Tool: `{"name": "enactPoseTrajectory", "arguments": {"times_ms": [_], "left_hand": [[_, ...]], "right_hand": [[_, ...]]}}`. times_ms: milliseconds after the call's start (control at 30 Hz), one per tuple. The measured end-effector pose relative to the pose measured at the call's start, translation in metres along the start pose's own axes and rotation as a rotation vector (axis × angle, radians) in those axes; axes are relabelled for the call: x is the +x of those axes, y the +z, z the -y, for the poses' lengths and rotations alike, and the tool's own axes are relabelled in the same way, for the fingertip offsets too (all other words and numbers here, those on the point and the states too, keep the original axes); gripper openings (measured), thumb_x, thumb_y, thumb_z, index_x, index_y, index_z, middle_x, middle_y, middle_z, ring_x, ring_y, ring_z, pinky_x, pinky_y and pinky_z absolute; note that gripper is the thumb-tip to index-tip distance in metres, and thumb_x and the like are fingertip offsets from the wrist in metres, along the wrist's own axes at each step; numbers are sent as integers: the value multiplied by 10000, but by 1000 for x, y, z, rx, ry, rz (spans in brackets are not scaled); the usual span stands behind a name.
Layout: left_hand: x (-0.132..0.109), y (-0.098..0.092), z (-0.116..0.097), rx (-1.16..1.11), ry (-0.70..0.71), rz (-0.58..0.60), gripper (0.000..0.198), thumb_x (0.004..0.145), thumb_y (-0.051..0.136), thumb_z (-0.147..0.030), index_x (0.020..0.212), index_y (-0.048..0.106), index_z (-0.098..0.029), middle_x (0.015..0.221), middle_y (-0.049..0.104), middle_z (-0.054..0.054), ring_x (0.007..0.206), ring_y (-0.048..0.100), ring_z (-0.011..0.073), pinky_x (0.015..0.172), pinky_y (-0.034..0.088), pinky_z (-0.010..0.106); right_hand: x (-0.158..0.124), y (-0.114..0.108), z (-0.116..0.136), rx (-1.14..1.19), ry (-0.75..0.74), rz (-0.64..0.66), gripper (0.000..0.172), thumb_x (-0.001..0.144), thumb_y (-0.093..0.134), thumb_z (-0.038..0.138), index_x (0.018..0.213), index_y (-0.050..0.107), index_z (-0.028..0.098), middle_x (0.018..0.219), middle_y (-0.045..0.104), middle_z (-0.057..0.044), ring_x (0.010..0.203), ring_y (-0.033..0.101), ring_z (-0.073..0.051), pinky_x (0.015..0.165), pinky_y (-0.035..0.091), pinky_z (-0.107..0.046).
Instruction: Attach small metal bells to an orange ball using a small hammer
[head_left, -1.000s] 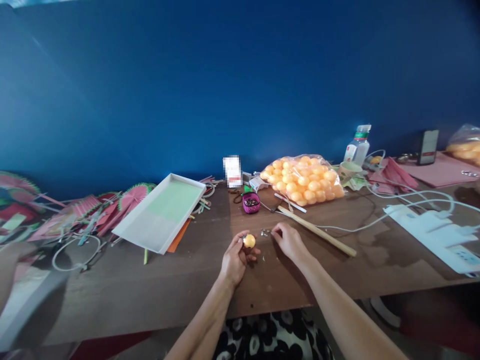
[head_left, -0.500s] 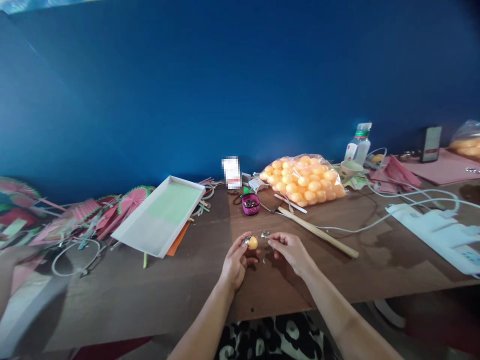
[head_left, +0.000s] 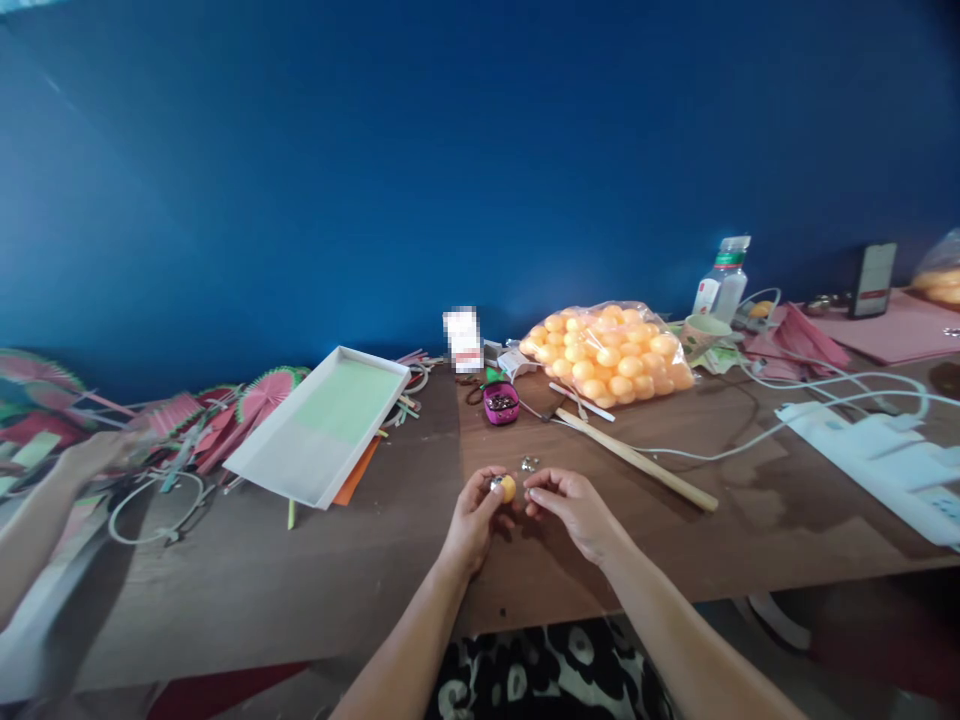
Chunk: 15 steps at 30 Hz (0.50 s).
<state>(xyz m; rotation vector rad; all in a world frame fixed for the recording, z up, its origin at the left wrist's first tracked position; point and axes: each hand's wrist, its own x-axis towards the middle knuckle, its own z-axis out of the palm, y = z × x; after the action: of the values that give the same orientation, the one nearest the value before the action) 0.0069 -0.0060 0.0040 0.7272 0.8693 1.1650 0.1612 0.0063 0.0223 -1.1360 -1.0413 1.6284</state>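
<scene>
the left hand (head_left: 471, 520) is pinching a small orange ball (head_left: 507, 488) above the table's (head_left: 675, 540) near edge, steadying it, while the right hand (head_left: 574, 505) is pinching something tiny just beside it.

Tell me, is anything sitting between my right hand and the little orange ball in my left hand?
Nothing visible does. The left hand holds the orange ball at its fingertips, and the right hand is right beside it with bare air between. The small metal bits lie on the table behind them, out of the way.
</scene>
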Motion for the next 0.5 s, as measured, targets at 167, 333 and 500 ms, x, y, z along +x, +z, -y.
{"name": "enactPoseTrajectory", "arguments": {"times_ms": [167, 333, 500], "left_hand": [[-3, 4, 1, 42, 75, 54, 467, 662, 714, -225, 1083, 514, -190, 977, 592, 60, 759, 586, 146, 538, 476, 188], [-2, 3, 4, 59, 32, 58, 521, 684, 688, -223, 1165, 490, -203, 959, 598, 60, 646, 570, 119, 510, 478, 206], [-1, 3, 6, 116, 45, 28, 525, 693, 675, -237, 1187, 498, -217, 938, 608, 53, 605, 554, 104, 461, 470, 189]], "right_hand": [[-1, 4, -2, 53, 20, -1, 261, 610, 715, 328, 769, 610, 150, 661, 630, -8, 573, 562, -109, 577, 446, -250], [-1, 4, -3, -4, 25, 12, 217, 627, 686, 323, 729, 605, 150, 628, 604, 3, 522, 516, -89, 503, 384, -217], [0, 5, -2, -54, 5, -25, 214, 631, 668, 343, 722, 606, 159, 499, 482, 55, 441, 385, -60, 433, 272, -197]]}}
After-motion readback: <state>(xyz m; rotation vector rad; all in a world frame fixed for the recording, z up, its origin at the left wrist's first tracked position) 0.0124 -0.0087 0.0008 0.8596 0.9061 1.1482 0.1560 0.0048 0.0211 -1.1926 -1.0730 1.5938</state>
